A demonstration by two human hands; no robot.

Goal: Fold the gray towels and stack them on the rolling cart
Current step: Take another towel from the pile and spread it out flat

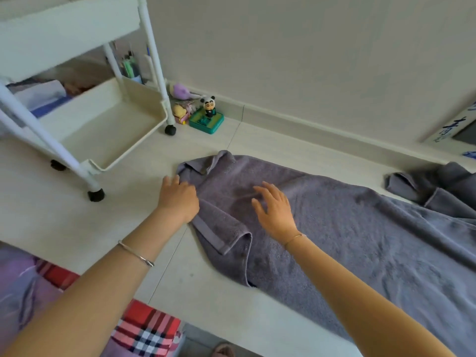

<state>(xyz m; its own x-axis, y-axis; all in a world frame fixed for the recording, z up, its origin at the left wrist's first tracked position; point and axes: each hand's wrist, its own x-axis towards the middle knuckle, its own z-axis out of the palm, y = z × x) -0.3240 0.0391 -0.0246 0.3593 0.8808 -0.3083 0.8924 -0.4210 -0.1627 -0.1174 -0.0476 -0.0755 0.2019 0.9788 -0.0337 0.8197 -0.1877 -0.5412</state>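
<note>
A large gray towel (347, 228) lies spread on the pale floor, its left end rumpled with corners turned over. My left hand (179, 198) rests at the towel's left edge, fingers spread, partly on the fabric and partly on the floor. Just over the towel to the right is my right hand (274, 210), fingers apart and holding nothing. A second gray towel (438, 186) lies bunched at the far right. The white rolling cart (144, 132) stands to the upper left, with a bare bottom tray.
Small toys, including a panda figure on a green box (207, 118), sit by the wall behind the cart. The cart's black casters (95, 195) stand close to my left hand. A box (453, 130) leans at the far right wall. Red plaid fabric (144, 328) lies at the bottom.
</note>
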